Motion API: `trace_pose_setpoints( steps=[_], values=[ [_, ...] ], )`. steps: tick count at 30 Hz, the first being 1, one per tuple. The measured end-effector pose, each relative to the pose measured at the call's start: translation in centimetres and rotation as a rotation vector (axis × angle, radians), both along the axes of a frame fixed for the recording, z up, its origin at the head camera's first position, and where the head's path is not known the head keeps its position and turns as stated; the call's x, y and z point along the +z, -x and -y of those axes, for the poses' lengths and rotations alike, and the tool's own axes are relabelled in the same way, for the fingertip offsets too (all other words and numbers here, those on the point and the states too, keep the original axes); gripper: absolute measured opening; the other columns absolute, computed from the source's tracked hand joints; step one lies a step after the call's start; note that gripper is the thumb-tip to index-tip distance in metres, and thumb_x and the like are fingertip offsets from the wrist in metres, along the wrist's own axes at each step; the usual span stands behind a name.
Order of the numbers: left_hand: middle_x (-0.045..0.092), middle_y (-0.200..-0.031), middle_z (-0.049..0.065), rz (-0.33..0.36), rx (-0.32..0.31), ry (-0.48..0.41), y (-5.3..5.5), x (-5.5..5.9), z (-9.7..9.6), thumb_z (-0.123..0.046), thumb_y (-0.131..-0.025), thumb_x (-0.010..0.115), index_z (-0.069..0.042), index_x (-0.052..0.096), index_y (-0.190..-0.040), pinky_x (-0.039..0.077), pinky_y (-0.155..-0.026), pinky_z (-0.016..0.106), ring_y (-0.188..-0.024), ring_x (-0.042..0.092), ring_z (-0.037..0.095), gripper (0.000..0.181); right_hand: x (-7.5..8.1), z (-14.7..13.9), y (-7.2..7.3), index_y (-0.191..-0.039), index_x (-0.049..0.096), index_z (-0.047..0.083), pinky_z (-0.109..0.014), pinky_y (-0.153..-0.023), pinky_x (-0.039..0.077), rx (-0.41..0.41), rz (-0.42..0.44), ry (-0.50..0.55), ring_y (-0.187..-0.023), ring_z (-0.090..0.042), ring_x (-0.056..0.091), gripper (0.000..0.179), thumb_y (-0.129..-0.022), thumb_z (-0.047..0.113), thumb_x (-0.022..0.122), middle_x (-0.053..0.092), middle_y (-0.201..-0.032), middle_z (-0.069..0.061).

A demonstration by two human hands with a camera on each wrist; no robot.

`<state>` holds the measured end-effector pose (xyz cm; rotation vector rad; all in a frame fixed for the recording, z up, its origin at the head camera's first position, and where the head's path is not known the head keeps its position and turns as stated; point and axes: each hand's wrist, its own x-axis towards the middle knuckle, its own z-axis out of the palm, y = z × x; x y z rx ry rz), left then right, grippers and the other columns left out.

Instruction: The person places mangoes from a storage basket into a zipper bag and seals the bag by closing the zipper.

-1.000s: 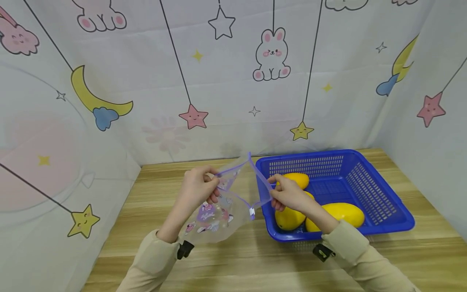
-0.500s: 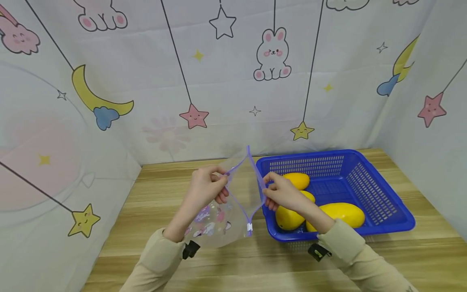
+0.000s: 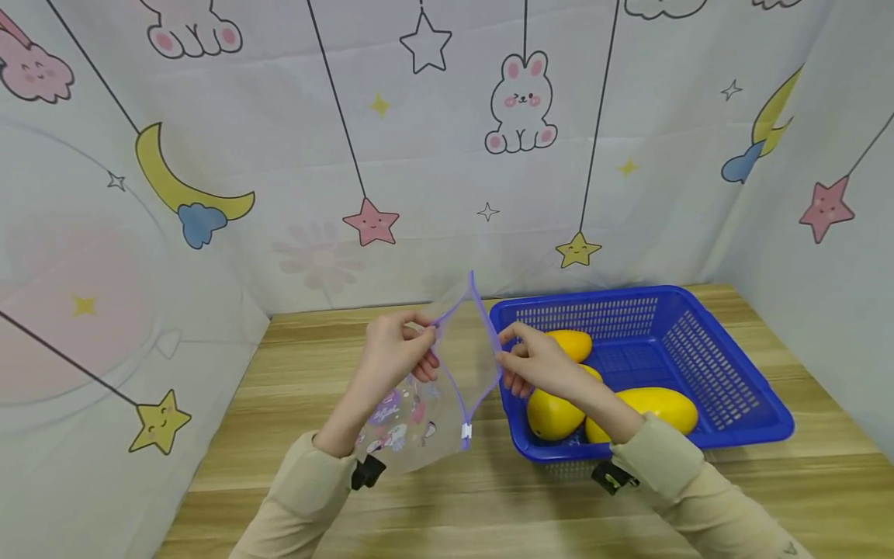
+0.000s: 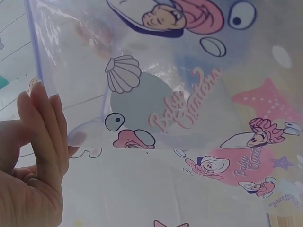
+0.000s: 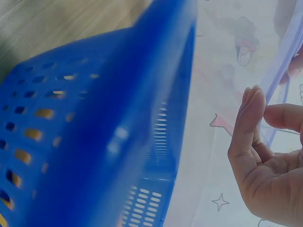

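Observation:
A clear zip bag [image 3: 412, 423] with a purple zip edge and pink cartoon prints hangs between both hands, its mouth spread into a diamond. My left hand [image 3: 401, 349] pinches the left side of the mouth. On the opposite side my right hand [image 3: 538, 361] pinches the rim between thumb and fingers. A white slider [image 3: 466, 432] sits at the near corner of the zip. In the left wrist view the printed bag [image 4: 165, 104] fills most of the picture beside the left hand [image 4: 38, 161]. The right wrist view has the right hand [image 5: 270, 161] holding the purple edge.
A blue plastic basket [image 3: 733, 388] stands right of the bag on the wooden table [image 3: 307, 365]. Inside its left part lie yellow mangoes: one at the back [image 3: 574, 344], one in front [image 3: 555, 417] and one to the right [image 3: 656, 411]. A printed white curtain [image 3: 433, 171] encloses the table.
The right hand has moved left, and the left hand slightly right and up. The bag's mouth has changed from a skewed opening to an upright diamond, with the slider lower and further left.

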<state>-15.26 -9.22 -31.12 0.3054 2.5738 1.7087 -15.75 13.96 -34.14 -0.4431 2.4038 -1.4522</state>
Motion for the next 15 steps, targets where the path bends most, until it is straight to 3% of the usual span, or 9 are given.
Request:
trace_pose_setpoints(
  steps=[5, 11, 15],
  values=[
    [0.069, -0.062, 0.017, 0.011, 0.007, -0.013, 0.1, 0.4, 0.1, -0.004, -0.093, 0.055, 0.008, 0.061, -0.110, 0.057, -0.046, 0.032, -0.043, 0.063, 0.013, 0.022, 0.8, -0.6, 0.0, -0.115, 0.053, -0.001, -0.033, -0.055, 0.058, 0.020, -0.031, -0.023, -0.057, -0.024, 0.063, 0.025, -0.099, 0.018, 0.053, 0.064, -0.069, -0.011],
    [0.068, -0.061, 0.014, 0.036, 0.022, -0.030, 0.2, 0.7, 0.3, -0.005, -0.093, 0.055, 0.009, 0.060, -0.112, 0.057, -0.047, 0.031, -0.044, 0.064, 0.014, 0.024, 1.1, -1.5, 0.1, -0.106, 0.060, -0.002, -0.033, -0.060, 0.059, 0.063, -0.082, -0.101, -0.060, -0.020, 0.062, 0.022, -0.099, 0.018, 0.053, 0.064, -0.074, -0.017],
    [0.068, -0.060, 0.013, 0.032, 0.014, -0.033, 0.4, 1.0, 0.4, -0.005, -0.093, 0.055, 0.010, 0.060, -0.112, 0.058, -0.047, 0.031, -0.044, 0.064, 0.014, 0.025, 1.2, -2.4, 0.3, -0.106, 0.062, -0.002, -0.031, -0.060, 0.057, 0.108, -0.136, -0.172, -0.062, -0.018, 0.061, 0.021, -0.097, 0.016, 0.055, 0.064, -0.072, -0.009]
  ],
)
